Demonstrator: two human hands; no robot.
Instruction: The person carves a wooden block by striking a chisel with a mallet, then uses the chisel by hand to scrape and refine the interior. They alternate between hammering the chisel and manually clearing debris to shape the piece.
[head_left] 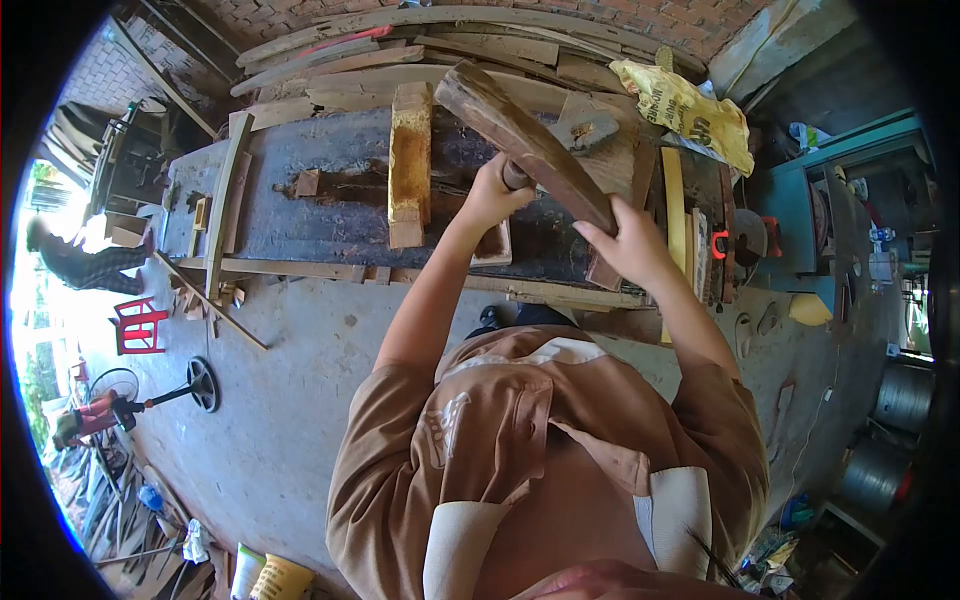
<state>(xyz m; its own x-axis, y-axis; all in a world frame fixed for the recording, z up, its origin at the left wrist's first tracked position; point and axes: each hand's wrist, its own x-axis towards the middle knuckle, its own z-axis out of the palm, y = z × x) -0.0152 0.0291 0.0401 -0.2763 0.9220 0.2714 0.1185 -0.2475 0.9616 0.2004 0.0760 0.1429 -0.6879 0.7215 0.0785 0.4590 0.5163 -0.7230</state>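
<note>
I hold a long, dark brown wooden piece (pixel 540 150) slanted over the workbench (pixel 320 215). My right hand (pixel 632 245) is closed around its near, lower end. My left hand (pixel 493 192) grips the piece at mid-length from below, with a dark round part showing at the fingers; I cannot tell what that part is. The far end of the wood rises over the back of the bench. A yellowish wooden block (pixel 410 160) lies on the bench just left of my left hand.
Planks are stacked behind the bench against a brick wall (pixel 400 40). A yellow sack (pixel 690 105) lies at the back right, near a grey metal tool (pixel 585 130). A teal machine (pixel 830 200) stands right. A red stool (pixel 137 325), a floor fan (pixel 115 400) and another person (pixel 85 262) are left.
</note>
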